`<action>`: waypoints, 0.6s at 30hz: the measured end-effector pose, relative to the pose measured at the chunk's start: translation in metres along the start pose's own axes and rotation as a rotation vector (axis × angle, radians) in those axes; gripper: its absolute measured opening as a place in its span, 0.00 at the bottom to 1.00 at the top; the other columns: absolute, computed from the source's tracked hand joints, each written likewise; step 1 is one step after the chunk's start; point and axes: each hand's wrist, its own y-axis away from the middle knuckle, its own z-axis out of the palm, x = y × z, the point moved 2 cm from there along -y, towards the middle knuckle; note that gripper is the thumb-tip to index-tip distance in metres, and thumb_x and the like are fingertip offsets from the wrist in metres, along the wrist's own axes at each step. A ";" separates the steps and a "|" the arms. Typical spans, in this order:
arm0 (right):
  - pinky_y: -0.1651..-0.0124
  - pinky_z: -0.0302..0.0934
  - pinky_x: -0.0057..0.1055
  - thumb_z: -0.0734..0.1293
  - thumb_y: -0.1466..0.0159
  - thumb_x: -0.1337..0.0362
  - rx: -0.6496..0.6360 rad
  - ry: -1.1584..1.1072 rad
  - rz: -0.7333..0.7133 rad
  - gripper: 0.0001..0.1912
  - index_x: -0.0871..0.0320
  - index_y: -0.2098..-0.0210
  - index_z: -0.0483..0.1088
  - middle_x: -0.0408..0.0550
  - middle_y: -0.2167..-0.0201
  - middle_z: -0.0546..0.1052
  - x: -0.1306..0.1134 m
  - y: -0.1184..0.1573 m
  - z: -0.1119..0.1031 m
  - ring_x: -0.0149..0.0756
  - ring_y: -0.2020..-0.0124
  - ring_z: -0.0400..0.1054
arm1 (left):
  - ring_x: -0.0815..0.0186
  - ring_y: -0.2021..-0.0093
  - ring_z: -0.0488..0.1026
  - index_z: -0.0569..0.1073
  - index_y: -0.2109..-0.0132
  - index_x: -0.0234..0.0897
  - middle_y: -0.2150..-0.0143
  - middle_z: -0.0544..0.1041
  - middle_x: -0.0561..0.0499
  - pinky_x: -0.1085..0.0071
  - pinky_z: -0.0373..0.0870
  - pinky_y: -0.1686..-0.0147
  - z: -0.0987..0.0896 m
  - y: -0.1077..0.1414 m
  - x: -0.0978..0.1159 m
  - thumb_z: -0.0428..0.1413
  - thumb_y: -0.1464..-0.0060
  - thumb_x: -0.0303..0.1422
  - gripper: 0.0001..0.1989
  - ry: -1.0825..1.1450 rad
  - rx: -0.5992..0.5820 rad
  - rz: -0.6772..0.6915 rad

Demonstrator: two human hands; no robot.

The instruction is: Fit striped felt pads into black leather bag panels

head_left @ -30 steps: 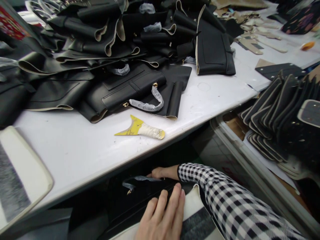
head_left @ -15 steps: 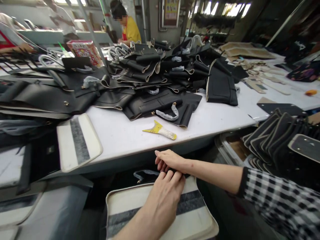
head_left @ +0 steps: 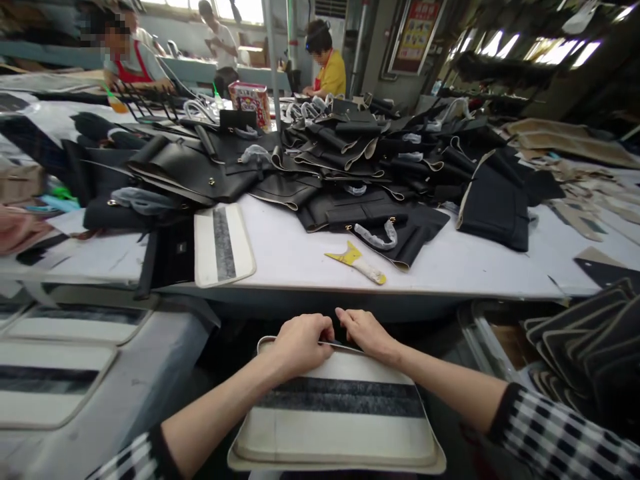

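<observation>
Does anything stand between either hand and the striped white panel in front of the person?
Nothing visible does: the left hand touches the far edge of the striped white panel, the right hand is right at it. The yellow tool lies beyond, on the table.

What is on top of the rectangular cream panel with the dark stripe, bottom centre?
The bare left hand rests on the far edge of the cream panel; the bare right hand is beside it. Whatever the left hand covers is hidden.
</observation>
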 end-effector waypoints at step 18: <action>0.67 0.50 0.32 0.46 0.28 0.44 0.115 0.457 -0.064 0.33 0.54 0.73 0.72 0.47 0.72 0.79 -0.033 0.016 0.008 0.39 0.67 0.73 | 0.63 0.61 0.73 0.80 0.61 0.40 0.61 0.79 0.52 0.70 0.62 0.62 -0.017 0.017 -0.032 0.52 0.37 0.39 0.14 0.127 -0.017 0.233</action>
